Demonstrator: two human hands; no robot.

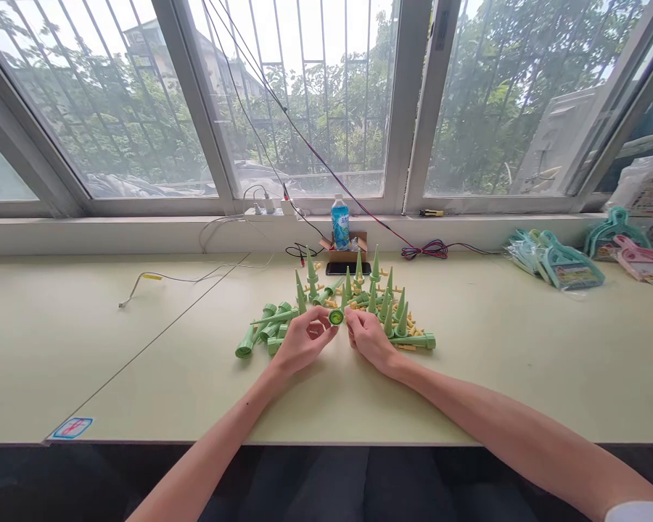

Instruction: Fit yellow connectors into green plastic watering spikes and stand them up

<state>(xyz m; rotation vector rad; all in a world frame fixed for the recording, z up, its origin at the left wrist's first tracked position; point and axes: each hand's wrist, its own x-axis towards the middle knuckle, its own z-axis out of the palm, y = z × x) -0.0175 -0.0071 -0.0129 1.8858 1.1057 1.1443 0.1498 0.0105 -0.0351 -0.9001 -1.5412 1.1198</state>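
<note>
Between the fingers and thumb of my left hand (307,335) is a green plastic watering spike (336,317), its round open end turned toward me. My right hand (367,335) is closed in a pinch right beside the spike's rim; what its fingertips hold is too small and hidden to make out. Past my hands, several green spikes (388,319) stand point up, some with small yellow valve pieces on them. More green spikes (276,319) lie on their sides by my left hand. Loose yellow valve pieces (413,330) are scattered behind my right hand.
Behind the pile are a dark phone (348,268), a small cardboard box (358,254) and a blue-liquid bottle (340,223). A coiled cable (425,250) lies near the wall. Packaged dustpan sets (569,261) sit at the right. A white cable (166,277) crosses the table's left side.
</note>
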